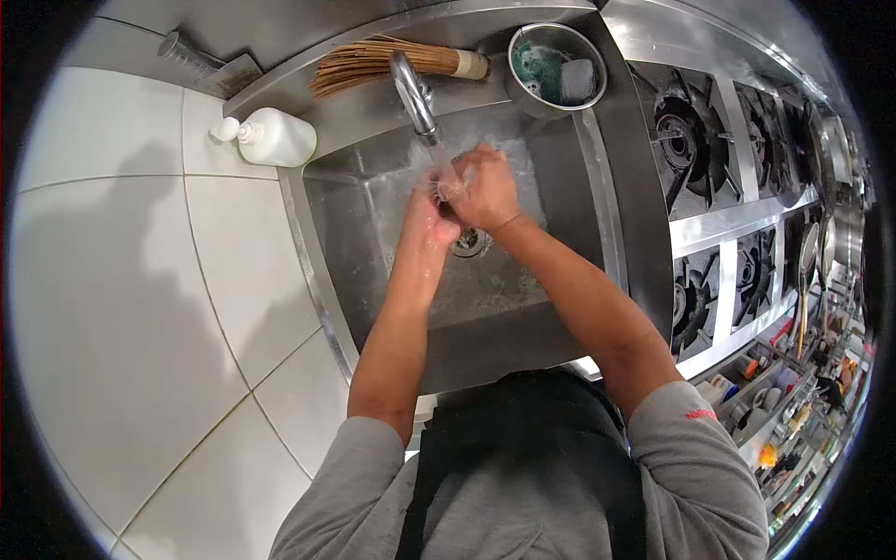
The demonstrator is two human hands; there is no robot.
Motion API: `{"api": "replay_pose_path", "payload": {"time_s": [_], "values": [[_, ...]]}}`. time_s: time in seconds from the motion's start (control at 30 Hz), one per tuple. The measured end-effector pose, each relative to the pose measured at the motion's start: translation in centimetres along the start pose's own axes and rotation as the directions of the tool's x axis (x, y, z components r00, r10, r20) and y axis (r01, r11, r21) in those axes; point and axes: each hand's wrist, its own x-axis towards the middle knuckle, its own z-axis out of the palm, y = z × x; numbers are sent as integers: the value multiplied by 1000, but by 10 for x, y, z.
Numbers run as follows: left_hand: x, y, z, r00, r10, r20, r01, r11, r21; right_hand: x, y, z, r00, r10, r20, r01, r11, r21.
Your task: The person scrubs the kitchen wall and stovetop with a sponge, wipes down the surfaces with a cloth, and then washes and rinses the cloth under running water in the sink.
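Note:
Under the water running from the curved metal tap, both my hands meet above the sink. My right hand is curled over toward the left, its fingers bent and partly blurred by splashing. My left hand lies against it, wrist wet, most of its fingers hidden behind the right hand and the water. Something dark shows between the palms; whether it is an object or shadow I cannot make out. Just below the hands is the round drain.
A straw brush lies behind the tap. To its right, a metal pot holds a green scourer and a pale block. A white pump bottle stands on the left ledge. Gas burners line the right side; white tiles cover the left.

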Motion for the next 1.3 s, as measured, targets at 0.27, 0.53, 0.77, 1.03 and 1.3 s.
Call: {"api": "replay_pose_path", "payload": {"time_s": [0.27, 0.53, 0.77, 1.03, 1.3], "values": [[25, -8, -62, 989, 44, 140, -62, 991, 122, -7, 16, 14, 998, 3, 66, -6, 999, 45], [0, -16, -34, 995, 64, -77, -51, 987, 151, -21, 10, -6, 997, -13, 74, -9, 955, 297], [-6, -25, -2, 848, 379, 371, -401, 0, 916, -6, 68, 15, 498, 362, 788, -543, -577, 609], [-6, -26, 4, 859, 505, 87, -217, 206, 954, -8, 3, -2, 343, 484, 805, -679, -465, 569], [4, 5, 5, 965, 205, -162, -145, 935, 323, -28, 62, 28, 831, 425, 358, -484, 870, 92]]}}
